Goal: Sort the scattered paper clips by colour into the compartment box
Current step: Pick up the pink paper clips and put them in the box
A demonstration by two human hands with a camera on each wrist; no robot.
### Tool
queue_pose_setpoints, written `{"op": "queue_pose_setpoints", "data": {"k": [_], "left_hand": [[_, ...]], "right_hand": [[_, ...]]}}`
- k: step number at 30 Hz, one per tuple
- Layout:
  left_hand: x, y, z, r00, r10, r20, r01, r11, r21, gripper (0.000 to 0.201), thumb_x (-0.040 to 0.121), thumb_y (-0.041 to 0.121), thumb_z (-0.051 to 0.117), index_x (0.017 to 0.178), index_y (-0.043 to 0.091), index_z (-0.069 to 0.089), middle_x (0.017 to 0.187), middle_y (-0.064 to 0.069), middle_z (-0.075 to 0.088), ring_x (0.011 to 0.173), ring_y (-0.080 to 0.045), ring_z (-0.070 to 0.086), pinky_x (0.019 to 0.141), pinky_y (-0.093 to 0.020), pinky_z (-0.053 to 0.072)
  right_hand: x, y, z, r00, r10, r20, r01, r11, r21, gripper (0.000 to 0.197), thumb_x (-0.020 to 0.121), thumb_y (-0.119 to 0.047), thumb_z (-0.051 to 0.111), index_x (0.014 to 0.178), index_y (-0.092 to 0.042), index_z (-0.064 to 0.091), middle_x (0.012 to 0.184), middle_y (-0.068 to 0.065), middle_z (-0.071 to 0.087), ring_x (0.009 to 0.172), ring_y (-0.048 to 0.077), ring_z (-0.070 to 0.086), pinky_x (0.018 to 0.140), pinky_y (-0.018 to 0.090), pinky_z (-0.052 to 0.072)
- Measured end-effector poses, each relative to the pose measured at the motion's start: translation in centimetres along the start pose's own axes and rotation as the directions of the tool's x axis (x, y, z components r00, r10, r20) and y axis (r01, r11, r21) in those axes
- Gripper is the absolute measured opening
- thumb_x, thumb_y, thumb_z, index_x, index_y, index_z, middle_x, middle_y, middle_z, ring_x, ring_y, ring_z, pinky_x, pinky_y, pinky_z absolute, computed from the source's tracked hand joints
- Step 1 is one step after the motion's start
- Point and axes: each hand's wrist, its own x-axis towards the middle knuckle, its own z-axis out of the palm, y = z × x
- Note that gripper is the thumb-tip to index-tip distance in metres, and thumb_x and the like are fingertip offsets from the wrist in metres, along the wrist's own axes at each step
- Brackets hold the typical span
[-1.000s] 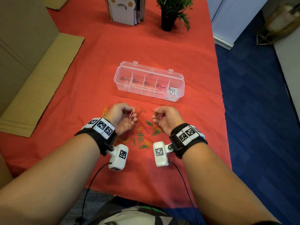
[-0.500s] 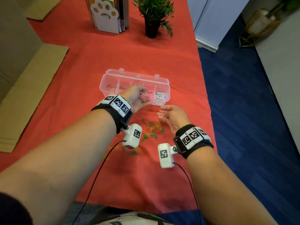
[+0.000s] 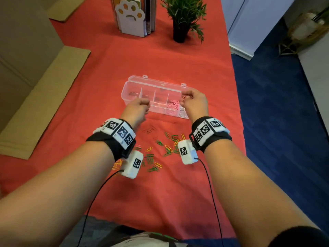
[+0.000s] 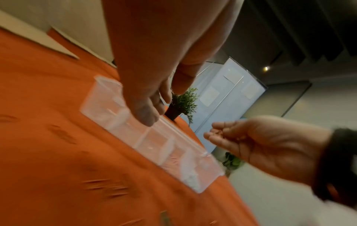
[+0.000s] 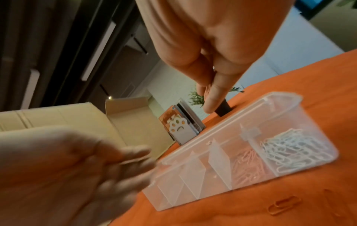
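so, going left to right: the left hand (image 3: 138, 108) hovers at the near wall of the compartment box (image 3: 135, 87), fingers loosely curled; whether it holds anything i cannot tell. at about six o'clock from the box, green and yellow paper clips (image 3: 167, 147) lie scattered on the red cloth (image 3: 85, 97), unsorted. the right hand (image 3: 193, 100) pinches a pink clip (image 3: 183, 98) above the pink pile (image 3: 173, 104), likely to drop it with its own colour; white clips (image 5: 289, 149) fill the end compartment at three o'clock.
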Motion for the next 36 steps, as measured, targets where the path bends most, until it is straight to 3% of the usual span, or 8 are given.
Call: {"op": "queue_pose_setpoints", "data": {"k": [4,8,12,17,23,30,33,36], "left_hand": [[-0.5,-3.3,-4.5,0.995,0.041,-0.095,-0.009,0.949,0.316,0.036,0.085,-0.004,0.048,0.116,0.007,0.060,0.103,-0.005,0.059,0.092,-0.015,0.053,0.078,-0.025,0.042],[-0.9,-6.0,-8.0,0.991,-0.034,-0.127,0.099,0.832,0.546,0.037,0.078,-0.003,0.054,0.111,0.011,0.062,0.098,-0.006,0.056,0.091,-0.021,0.056,0.086,-0.029,0.046],[-2.1,-7.4,-9.5,0.974,-0.039,-0.225,0.205,0.584,0.786,0.040,0.079,0.018,0.061,0.114,0.037,0.060,0.121,-0.015,0.047,0.114,-0.037,0.049,0.105,-0.037,0.038],[-3.1,-8.8,-10.1,0.975,0.102,-0.196,0.098,0.594,0.798,0.017,0.075,0.018,0.068,0.091,0.022,0.068,0.106,-0.015,0.057,0.098,-0.034,0.058,0.090,-0.033,0.045],[-3.7,-9.6,-10.4,0.989,0.098,-0.114,0.049,0.506,0.861,0.017,0.072,0.022,0.073,0.085,0.014,0.066,0.091,-0.008,0.070,0.092,-0.028,0.064,0.077,-0.030,0.047],[-3.9,-9.6,-10.6,0.992,0.097,-0.081,0.039,0.380,0.924,0.015,0.076,0.013,0.063,0.090,0.010,0.069,0.095,-0.014,0.071,0.096,-0.032,0.064,0.082,-0.035,0.052],[-4.0,-9.1,-10.7,0.992,0.099,-0.080,0.036,0.388,0.921,0.014,0.076,0.010,0.058,0.084,0.009,0.070,0.093,-0.015,0.071,0.094,-0.033,0.064,0.080,-0.035,0.050],[-4.0,-8.5,-10.4,0.990,0.055,-0.129,0.073,0.584,0.808,0.009,0.078,0.013,0.059,0.082,0.014,0.067,0.088,-0.014,0.071,0.086,-0.032,0.066,0.078,-0.034,0.051]], "right_hand": [[-0.2,-1.7,1.5,0.986,-0.002,0.164,0.056,0.943,-0.328,0.048,0.090,0.001,0.037,0.136,-0.009,0.048,0.134,0.015,0.055,0.121,0.027,0.054,0.095,0.021,0.038],[-1.9,-1.5,3.3,0.986,-0.105,0.126,0.141,0.937,-0.319,0.046,0.086,0.005,0.041,0.125,-0.010,0.058,0.127,0.014,0.059,0.118,0.028,0.056,0.100,0.028,0.042],[-5.2,1.4,5.9,0.941,-0.181,0.287,0.291,0.866,-0.407,0.031,0.089,-0.002,0.046,0.110,-0.011,0.067,0.114,0.014,0.058,0.107,0.026,0.056,0.096,0.026,0.041],[-9.1,5.2,9.1,0.865,-0.147,0.480,0.413,0.752,-0.514,0.024,0.089,-0.014,0.050,0.104,-0.015,0.069,0.105,0.014,0.058,0.108,0.032,0.049,0.092,0.036,0.042],[-10.8,5.1,11.7,0.840,-0.200,0.505,0.504,0.632,-0.588,0.024,0.091,-0.024,0.051,0.104,-0.005,0.059,0.108,0.013,0.055,0.107,0.033,0.048,0.086,0.041,0.046],[-11.8,3.8,12.4,0.805,-0.235,0.545,0.587,0.457,-0.669,0.032,0.082,0.007,0.043,0.112,0.001,0.052,0.115,0.016,0.051,0.110,0.034,0.048,0.081,0.043,0.049],[-11.2,4.0,11.4,0.835,-0.176,0.522,0.525,0.540,-0.658,0.030,0.084,0.000,0.044,0.112,-0.002,0.054,0.113,0.016,0.055,0.108,0.034,0.053,0.081,0.041,0.049],[-9.8,4.4,10.1,0.921,-0.023,0.390,0.241,0.819,-0.520,0.015,0.086,-0.010,0.047,0.095,-0.009,0.059,0.097,0.015,0.065,0.090,0.030,0.061,0.075,0.035,0.049]]}}
